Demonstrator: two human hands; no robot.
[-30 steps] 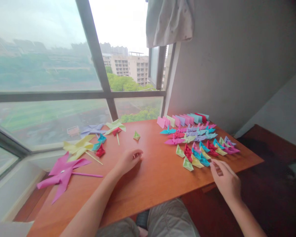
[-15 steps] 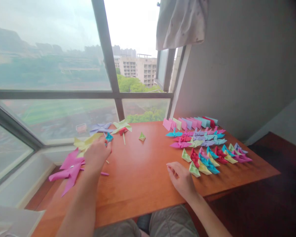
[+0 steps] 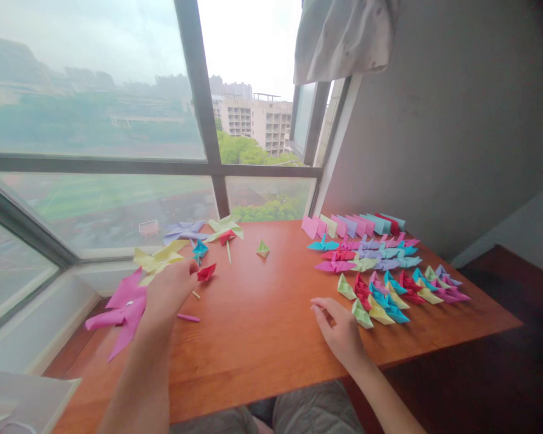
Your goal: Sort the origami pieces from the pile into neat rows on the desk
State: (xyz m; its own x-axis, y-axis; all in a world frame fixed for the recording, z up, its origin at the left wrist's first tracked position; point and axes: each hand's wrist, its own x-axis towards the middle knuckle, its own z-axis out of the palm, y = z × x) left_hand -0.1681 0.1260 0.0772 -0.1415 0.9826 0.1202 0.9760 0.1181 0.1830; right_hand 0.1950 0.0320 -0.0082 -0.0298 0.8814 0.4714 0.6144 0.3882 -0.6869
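Observation:
My left hand [image 3: 172,290] is over the left part of the table, its fingertips pinched at the near end of a red paper boat [image 3: 207,272]. Just beyond the fingers sits a blue paper boat [image 3: 200,249]. Another red boat [image 3: 227,237] lies by the stick of the pale green pinwheel [image 3: 226,226], and a green boat [image 3: 263,249] stands alone farther right. My right hand [image 3: 340,330] rests near the table's front, loosely curled with thumb and index tips close together and nothing visible in them. Beside it are rows of folded boats [image 3: 380,310].
Yellow [image 3: 157,259], pink [image 3: 129,304] and purple [image 3: 185,231] pinwheels lie along the table's left side. Behind the boats, at right, are rows of paper cranes [image 3: 364,264] and standing folded papers [image 3: 353,225]. The window [image 3: 104,205] borders the table [image 3: 262,337].
My left hand has drawn back slightly to the left and nearer, and the red boat now shows at its fingertips. The blue boat beyond is less covered. My right hand has barely moved.

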